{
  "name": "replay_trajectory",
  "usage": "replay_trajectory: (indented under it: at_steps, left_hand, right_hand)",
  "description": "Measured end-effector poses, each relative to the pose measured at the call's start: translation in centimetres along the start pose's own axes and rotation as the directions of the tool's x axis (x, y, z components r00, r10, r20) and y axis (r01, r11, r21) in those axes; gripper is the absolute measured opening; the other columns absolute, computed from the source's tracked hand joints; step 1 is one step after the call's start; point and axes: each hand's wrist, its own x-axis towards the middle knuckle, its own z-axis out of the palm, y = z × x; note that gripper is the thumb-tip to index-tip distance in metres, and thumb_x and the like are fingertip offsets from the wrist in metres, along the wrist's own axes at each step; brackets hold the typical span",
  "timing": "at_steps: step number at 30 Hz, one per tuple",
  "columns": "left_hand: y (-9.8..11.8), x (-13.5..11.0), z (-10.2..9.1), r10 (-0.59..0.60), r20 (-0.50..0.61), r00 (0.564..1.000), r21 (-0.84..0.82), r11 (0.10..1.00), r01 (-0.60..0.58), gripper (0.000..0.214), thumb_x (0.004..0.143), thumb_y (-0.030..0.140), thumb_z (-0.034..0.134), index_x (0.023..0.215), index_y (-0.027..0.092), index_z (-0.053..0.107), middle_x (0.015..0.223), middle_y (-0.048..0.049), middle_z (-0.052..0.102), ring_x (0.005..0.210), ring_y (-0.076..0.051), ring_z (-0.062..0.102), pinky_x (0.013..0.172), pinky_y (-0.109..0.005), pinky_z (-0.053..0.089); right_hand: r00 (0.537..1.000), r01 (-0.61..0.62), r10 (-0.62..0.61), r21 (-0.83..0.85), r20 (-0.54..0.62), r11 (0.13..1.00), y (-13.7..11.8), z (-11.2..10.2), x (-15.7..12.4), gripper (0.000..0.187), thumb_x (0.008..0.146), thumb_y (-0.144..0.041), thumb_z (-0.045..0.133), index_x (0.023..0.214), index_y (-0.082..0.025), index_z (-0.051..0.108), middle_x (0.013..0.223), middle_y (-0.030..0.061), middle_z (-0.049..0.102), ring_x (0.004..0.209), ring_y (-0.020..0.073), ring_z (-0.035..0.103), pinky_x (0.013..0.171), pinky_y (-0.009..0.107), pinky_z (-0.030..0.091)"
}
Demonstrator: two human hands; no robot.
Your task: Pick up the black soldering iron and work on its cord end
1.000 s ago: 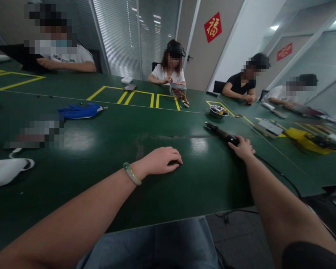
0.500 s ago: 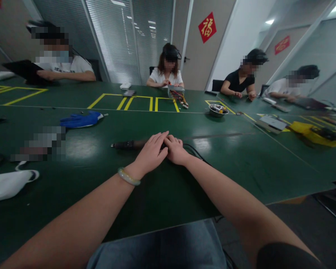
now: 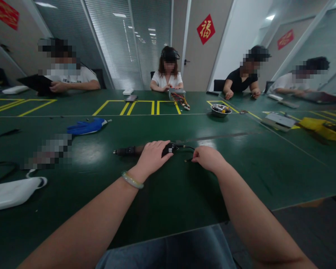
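A dark electric screwdriver (image 3: 128, 151) lies on the green table, its bit end toward the left. My left hand (image 3: 153, 155) is laid over its body with the fingers closed round it, and a bangle circles that wrist. At the tool's right end, a thin black cable (image 3: 189, 147) runs toward my right hand (image 3: 208, 157). This hand is closed in a pinch on a cable, and a small dark connector end (image 3: 187, 160) sticks out to the left of its fingertips. Most of that cable is hidden by the hand.
A blue glove (image 3: 86, 126) and a white case (image 3: 13, 192) lie on the left. Farther off are a metal bowl (image 3: 220, 111) of small parts, a metal box with wires (image 3: 177, 96) and a yellow bag (image 3: 319, 127). Several people sit around the table.
My right hand has left the screwdriver's end and moved right, now pinching a cable. My left hand stays on the screwdriver. The view has shifted slightly.
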Motion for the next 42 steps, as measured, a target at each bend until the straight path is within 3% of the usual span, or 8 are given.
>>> replay_trajectory:
  at_steps: [5, 9, 11, 13, 16, 22, 30, 42]
  left_hand:
    - [0.2, 0.1, -0.5, -0.013, 0.033, 0.999, 0.014, 1.0, 0.013, 0.043, 0.094, 0.048, 0.047, 0.13, 0.023, 0.052, 0.124, -0.0079, 0.06, 0.11, -0.027, 0.054, 0.095, -0.045, 0.041]
    - [-0.2, 0.1, -1.3, 0.015, 0.123, 0.992, -0.023, 1.0, -0.012, 0.042, 0.095, 0.048, 0.045, 0.128, 0.024, 0.054, 0.124, -0.0068, 0.061, 0.111, -0.026, 0.055, 0.095, -0.045, 0.041]
    - [-0.5, 0.0, -1.8, 0.05, 0.187, 0.981, -0.054, 0.998, -0.041, 0.043, 0.095, 0.049, 0.044, 0.128, 0.024, 0.055, 0.124, -0.0068, 0.061, 0.111, -0.026, 0.055, 0.095, -0.045, 0.041]
    - [-0.7, -0.1, -2.4, 0.081, 0.239, 0.968, -0.076, 0.995, -0.064, 0.043, 0.095, 0.05, 0.044, 0.127, 0.024, 0.056, 0.124, -0.0062, 0.062, 0.111, -0.025, 0.056, 0.096, -0.044, 0.041]
    - [-0.7, -0.4, -3.1, 0.091, 0.262, 0.961, -0.069, 0.995, -0.076, 0.04, 0.094, 0.048, 0.045, 0.123, 0.024, 0.058, 0.12, -0.0059, 0.063, 0.109, -0.025, 0.058, 0.095, -0.043, 0.042]
    - [0.5, -0.8, -2.6, 0.096, 0.149, 0.984, -0.046, 0.995, -0.09, 0.039, 0.089, 0.042, 0.055, 0.122, 0.022, 0.058, 0.118, -0.0068, 0.064, 0.108, -0.025, 0.059, 0.095, -0.044, 0.044]
    - [1.8, -0.3, -1.2, 0.116, 0.081, 0.99, -0.076, 0.991, -0.11, 0.021, 0.09, 0.031, 0.055, 0.109, 0.023, 0.062, 0.106, -0.0034, 0.066, 0.098, -0.021, 0.061, 0.088, -0.039, 0.048]
    - [1.9, -0.3, -0.9, 0.168, 0.065, 0.984, -0.079, 0.984, -0.162, 0.017, 0.09, 0.024, 0.056, 0.105, 0.024, 0.064, 0.109, -0.0027, 0.064, 0.099, -0.02, 0.06, 0.088, -0.038, 0.048]
  right_hand:
    - [0.986, -0.07, 0.083, 0.088, -0.148, 0.994, -0.3, 0.5, 0.8, 0.01, 0.087, -0.032, 0.064, 0.088, -0.023, 0.068, 0.089, 0.0038, 0.065, 0.083, 0.0195, 0.059, 0.067, 0.028, 0.04]
    - [0.909, -0.129, 0.206, 0.225, -0.362, 0.966, 0.4, 0.5, 1.6, 0.017, 0.095, -0.034, 0.051, 0.098, -0.021, 0.063, 0.094, 0.0061, 0.065, 0.084, 0.0196, 0.059, 0.066, 0.028, 0.038]
    - [0.886, -0.116, 0.234, 0.297, -0.401, 0.948, 0.8, 0.4, 2.0, 0.017, 0.096, -0.032, 0.049, 0.097, -0.021, 0.062, 0.092, 0.0052, 0.066, 0.083, 0.0187, 0.059, 0.064, 0.027, 0.036]
    - [0.903, -0.091, 0.221, 0.339, -0.368, 0.936, 1.0, 0.4, 2.2, 0.015, 0.094, -0.031, 0.052, 0.094, -0.022, 0.063, 0.088, 0.0034, 0.066, 0.08, 0.0172, 0.058, 0.062, 0.026, 0.035]
    - [0.945, 0.009, 0.096, 0.322, -0.311, 0.947, 0.6, 0.5, 2.0, 0.013, 0.09, -0.034, 0.059, 0.093, -0.023, 0.066, 0.086, 0.0013, 0.067, 0.076, 0.0151, 0.057, 0.061, 0.025, 0.034]
    - [0.959, 0.216, -0.169, 0.205, -0.226, 0.954, -0.8, 0.4, 0.9, 0.009, 0.086, -0.031, 0.064, 0.091, -0.027, 0.07, 0.084, -0.0027, 0.067, 0.075, 0.0133, 0.059, 0.06, 0.025, 0.035]
    - [0.956, 0.237, -0.207, 0.133, -0.206, 0.962, -1.9, 0.3, 0.2, 0.008, 0.082, -0.034, 0.067, 0.085, -0.027, 0.07, 0.083, -0.0033, 0.068, 0.076, 0.0139, 0.06, 0.061, 0.025, 0.036]
    - [0.934, 0.271, -0.248, 0.058, -0.258, 0.961, -2.6, 0.9, 0.5, 0.005, 0.08, -0.031, 0.067, 0.082, -0.026, 0.068, 0.082, -0.0039, 0.066, 0.072, 0.0132, 0.057, 0.059, 0.025, 0.031]
